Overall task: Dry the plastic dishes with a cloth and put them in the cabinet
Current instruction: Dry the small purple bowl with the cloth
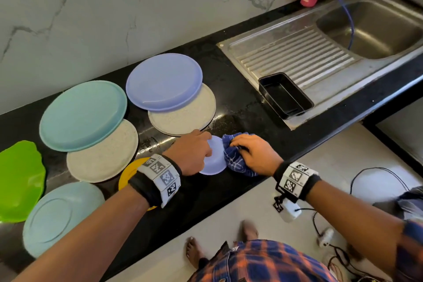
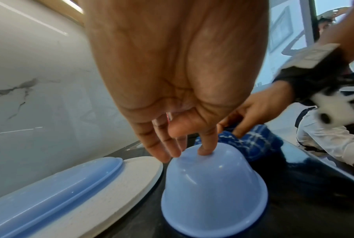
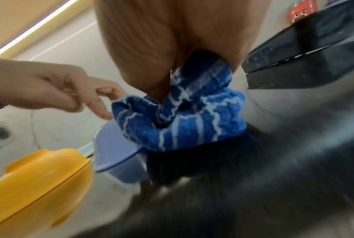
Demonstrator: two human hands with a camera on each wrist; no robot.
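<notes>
A small lavender bowl (image 1: pixel 216 160) (image 2: pixel 212 193) (image 3: pixel 115 154) stands upside down on the black counter (image 1: pixel 240 103), near its front edge. My left hand (image 1: pixel 194 151) (image 2: pixel 184 145) reaches over it from the left, and its fairly straight fingertips rest on the bowl's upturned base. Just right of the bowl my right hand (image 1: pixel 251 153) (image 3: pixel 172 40) grips a bunched blue striped cloth (image 1: pixel 233 158) (image 2: pixel 253 145) (image 3: pixel 182 122), which lies against the bowl's right side.
Upturned plates lie to the left: lavender (image 1: pixel 163 81) over cream (image 1: pixel 183 117), teal (image 1: pixel 82 114) over cream (image 1: pixel 103 155), a pale teal one (image 1: pixel 59 217), a green dish (image 1: pixel 18 181). A yellow bowl (image 1: pixel 130 171) (image 3: pixel 39 185) sits under my left wrist. A black tray (image 1: pixel 285 95) stands on the sink's drainboard (image 1: pixel 297 52).
</notes>
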